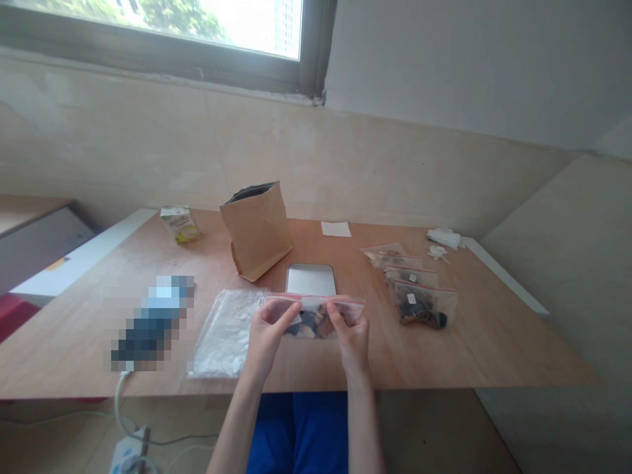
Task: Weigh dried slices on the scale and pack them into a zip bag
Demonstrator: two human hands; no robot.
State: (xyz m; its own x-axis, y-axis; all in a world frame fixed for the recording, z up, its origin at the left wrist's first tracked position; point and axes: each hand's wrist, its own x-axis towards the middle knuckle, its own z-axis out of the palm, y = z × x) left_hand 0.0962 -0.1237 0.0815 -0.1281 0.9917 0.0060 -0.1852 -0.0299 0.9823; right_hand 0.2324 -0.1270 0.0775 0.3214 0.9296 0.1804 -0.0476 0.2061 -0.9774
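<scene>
I hold a small clear zip bag [316,315] with a red seal strip and dark brown pieces inside, just above the wooden table [494,342]. My left hand [266,336] pinches its top edge on the left. My right hand [351,336] pinches the seal on the right. Both hands are closed on the bag. Behind the bag lies a small silver scale [311,279]. A stack of empty clear bags [224,332] lies left of my left hand.
An open brown paper pouch [257,230] stands behind the scale. Three filled zip bags [419,296] lie to the right. A small carton [180,224], a white note [336,228], a blurred-out object [153,321] and white items [444,238] also lie on the table.
</scene>
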